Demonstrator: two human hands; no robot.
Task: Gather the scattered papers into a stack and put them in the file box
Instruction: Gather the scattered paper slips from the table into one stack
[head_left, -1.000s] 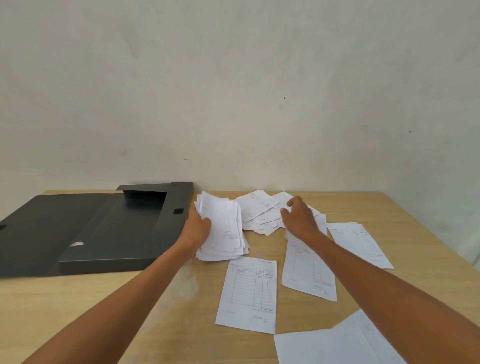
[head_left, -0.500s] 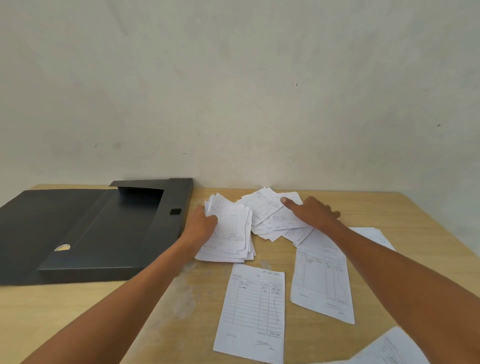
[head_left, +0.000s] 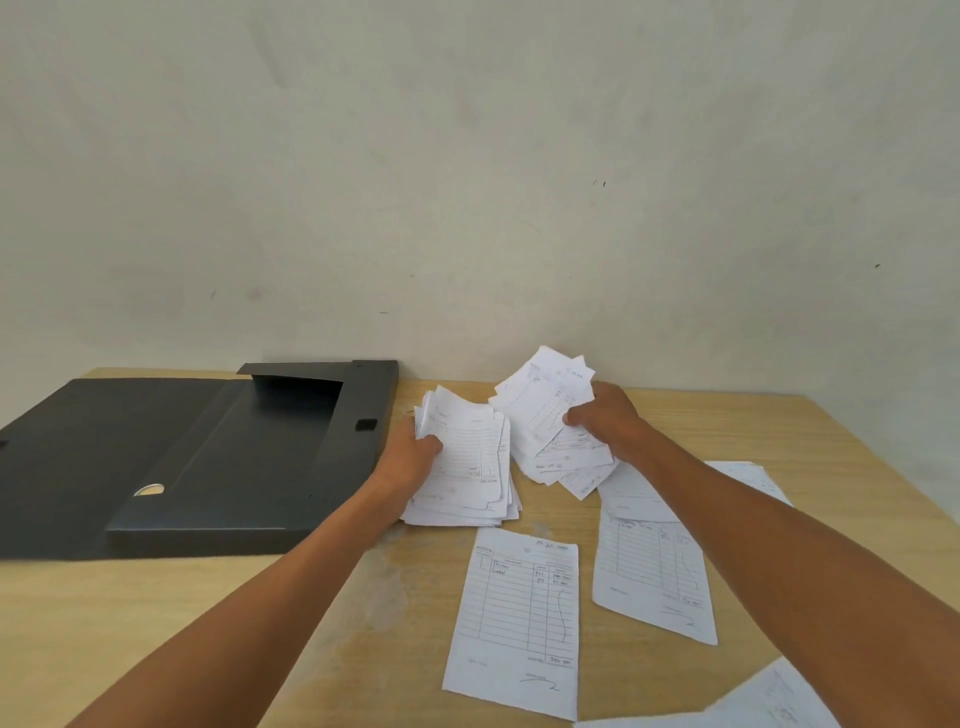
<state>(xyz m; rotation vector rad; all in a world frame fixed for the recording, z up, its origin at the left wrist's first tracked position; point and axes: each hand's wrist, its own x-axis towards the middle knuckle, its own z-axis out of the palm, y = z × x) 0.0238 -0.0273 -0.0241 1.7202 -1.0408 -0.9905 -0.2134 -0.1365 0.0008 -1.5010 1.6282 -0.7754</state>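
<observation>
two bare forearms enter from the lower edge. left hand (head_left: 410, 457) and right hand (head_left: 605, 418): no sleeves, gloves, rings or watch visible.

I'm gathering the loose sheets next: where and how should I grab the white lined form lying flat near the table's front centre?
Judging by its flat pose, pinch the white lined form at its near short edge, from the front, sliding it up.

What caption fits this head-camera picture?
Both hands gather papers: left hand on a stack, right hand lifting a bunch.
</observation>
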